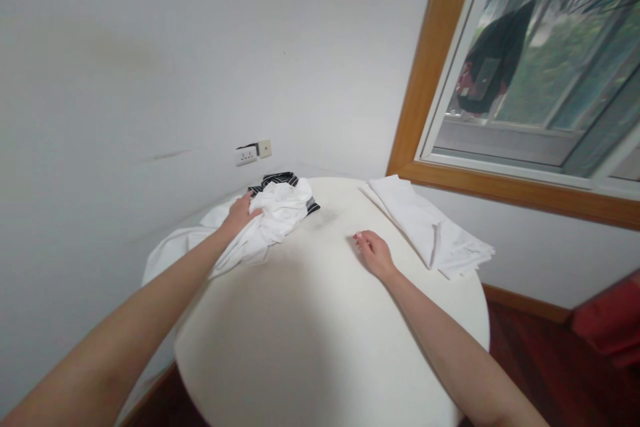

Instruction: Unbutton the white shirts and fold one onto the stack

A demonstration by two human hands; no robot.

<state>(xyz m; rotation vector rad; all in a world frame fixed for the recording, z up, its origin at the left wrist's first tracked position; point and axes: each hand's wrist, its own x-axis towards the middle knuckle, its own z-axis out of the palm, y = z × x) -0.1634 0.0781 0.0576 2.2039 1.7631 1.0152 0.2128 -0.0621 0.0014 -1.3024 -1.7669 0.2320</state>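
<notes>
A crumpled heap of white cloth [280, 213] lies at the far left of the round white table [320, 333], part of it hanging over the edge. My left hand [241, 213] is closed on the left side of this heap, thumb and fingers apart with cloth between them. Black fabric with white stripes [280, 179] pokes out behind and beside the white cloth. My right hand [374, 252] is over the middle right of the tabletop, its fingers loosely curled, with nothing visible in them. To its right rests a flat, folded stack of white cloth [425, 223].
A white wall [200, 47] stands close behind the table, with a socket [246, 156] and a small cover plate [265, 148] on it. On the right is a wood-framed window [425, 67]. Something red [610, 320] is by the dark floor at far right.
</notes>
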